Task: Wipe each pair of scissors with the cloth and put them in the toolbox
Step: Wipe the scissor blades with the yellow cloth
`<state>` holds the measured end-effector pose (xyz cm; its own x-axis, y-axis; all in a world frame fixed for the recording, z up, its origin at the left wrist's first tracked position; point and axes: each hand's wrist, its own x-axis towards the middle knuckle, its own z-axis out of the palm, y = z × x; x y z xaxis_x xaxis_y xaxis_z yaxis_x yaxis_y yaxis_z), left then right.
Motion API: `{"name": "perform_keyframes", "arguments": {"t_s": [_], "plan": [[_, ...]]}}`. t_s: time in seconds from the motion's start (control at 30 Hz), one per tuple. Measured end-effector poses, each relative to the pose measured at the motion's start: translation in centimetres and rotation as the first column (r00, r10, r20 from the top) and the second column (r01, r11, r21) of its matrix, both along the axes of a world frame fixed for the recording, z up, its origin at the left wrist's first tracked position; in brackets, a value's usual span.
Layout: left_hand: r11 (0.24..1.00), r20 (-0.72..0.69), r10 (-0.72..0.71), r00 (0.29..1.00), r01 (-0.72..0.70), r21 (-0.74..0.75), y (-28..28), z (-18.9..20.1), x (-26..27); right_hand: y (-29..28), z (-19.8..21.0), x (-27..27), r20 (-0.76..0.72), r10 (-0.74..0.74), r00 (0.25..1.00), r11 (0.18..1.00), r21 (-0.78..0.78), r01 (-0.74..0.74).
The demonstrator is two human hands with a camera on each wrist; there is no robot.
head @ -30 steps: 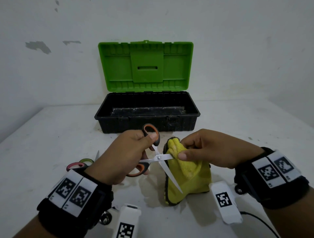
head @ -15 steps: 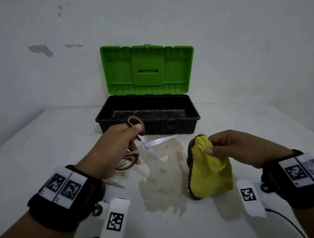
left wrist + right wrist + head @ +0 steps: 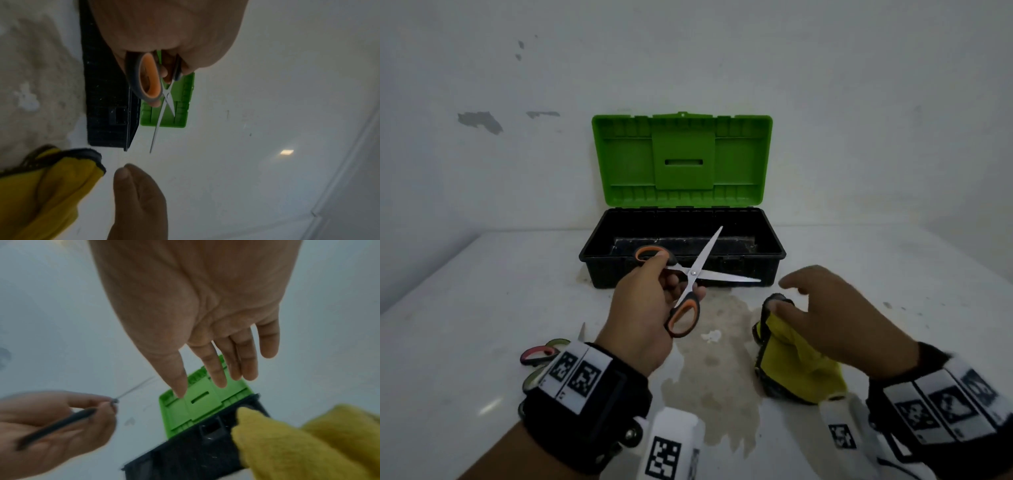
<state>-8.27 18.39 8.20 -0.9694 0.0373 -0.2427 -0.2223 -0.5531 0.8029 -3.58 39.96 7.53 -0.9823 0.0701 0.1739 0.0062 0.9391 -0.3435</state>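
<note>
My left hand [image 3: 647, 301] grips the orange-and-grey scissors [image 3: 693, 274] by the handles. Their blades are spread wide, just in front of the black toolbox [image 3: 599, 255], whose green lid [image 3: 681, 161] stands up. The left wrist view shows the scissors [image 3: 149, 79] under my curled fingers, tips towards the toolbox [image 3: 104, 105]. My right hand [image 3: 825, 308] hovers with straight fingers over the yellow cloth [image 3: 798, 363], which lies crumpled on the table. In the right wrist view my right hand [image 3: 205, 321] holds nothing and the cloth [image 3: 308, 443] sits below it.
More scissors [image 3: 541, 354] with red and green handles lie on the white table behind my left wrist. A brownish stain [image 3: 715, 377] spreads between my hands. The toolbox backs onto a white wall [image 3: 482, 171].
My left hand pulled the scissors away from the cloth and carried them up toward the toolbox. My right hand moved right, set the cloth down and let go of it.
</note>
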Motion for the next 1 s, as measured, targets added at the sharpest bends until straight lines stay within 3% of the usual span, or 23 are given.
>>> {"name": "perform_keyframes", "arguments": {"t_s": [0.1,0.17,0.27,0.47,0.6,0.73,0.87,1.0], "plan": [[0.997,0.014,0.019,1.0,-0.02,0.068,1.0,0.1,0.1,-3.2,0.9,1.0,0.041,0.107,0.993,0.929,-0.361,-0.085],[0.996,0.015,0.027,1.0,-0.028,0.084,1.8,0.1,0.3,-5.0,0.7,1.1,0.07,0.169,0.983,0.766,-0.637,-0.086],[0.995,0.025,0.044,0.999,-0.046,0.085,2.5,-0.1,0.5,-6.8,0.0,0.7,0.033,0.194,0.98,0.569,-0.818,-0.085],[0.999,-0.011,0.002,1.0,-0.002,0.043,1.3,-0.8,0.8,-7.2,-0.7,0.5,-0.032,0.189,0.981,0.389,-0.915,-0.105],[0.99,-0.152,-0.019,0.988,-0.003,-0.143,-0.9,-1.0,0.9,-6.3,-0.7,0.8,-0.038,0.203,0.978,0.37,-0.922,-0.113],[0.912,-0.309,-0.161,0.937,0.022,-0.41,-2.2,-1.1,1.9,-5.9,-0.6,0.9,-0.043,0.195,0.98,0.331,-0.938,-0.107],[0.83,-0.339,-0.296,0.893,0.064,-0.554,-2.3,-1.1,3.2,-6.3,-0.8,1.2,-0.076,0.16,0.984,0.274,-0.954,-0.118],[0.791,-0.355,-0.292,0.888,0.015,-0.612,-2.4,-1.2,3.6,-6.8,-1.2,1.6,-0.105,0.124,0.987,0.261,-0.956,-0.135]]}}
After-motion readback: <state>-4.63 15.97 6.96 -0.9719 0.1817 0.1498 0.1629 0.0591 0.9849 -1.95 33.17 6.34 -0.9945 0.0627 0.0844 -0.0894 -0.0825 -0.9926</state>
